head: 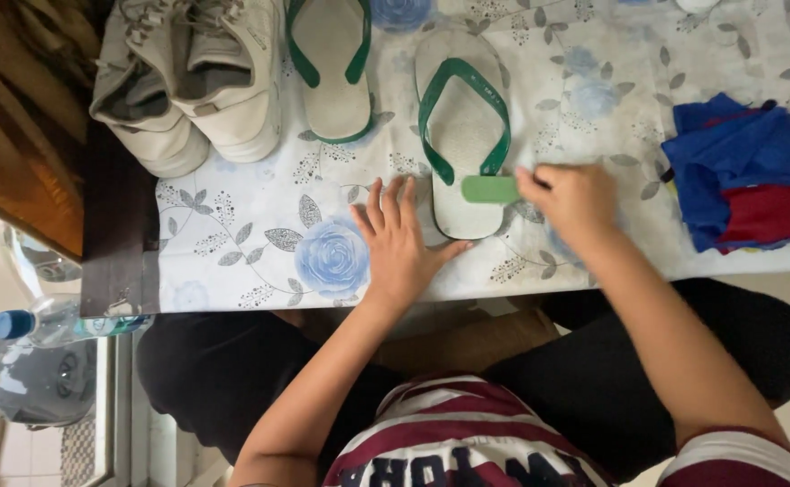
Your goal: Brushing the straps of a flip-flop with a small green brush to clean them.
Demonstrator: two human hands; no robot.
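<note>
One flip-flop mid-scrub on floral tablecloth: right hand pinching green brush at heel, left hand splayed flat alongside. Second flip-flop, white sneakers seemingly untouched.

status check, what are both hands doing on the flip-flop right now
Left hand flat, open, bracing white flip-flop with green straps. Right hand gripping small green brush on its heel. Nothing in the way.

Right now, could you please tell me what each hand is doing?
Left hand: open, flat beside the flip-flop.
Right hand: closed on a green brush over the flip-flop's heel.
</note>
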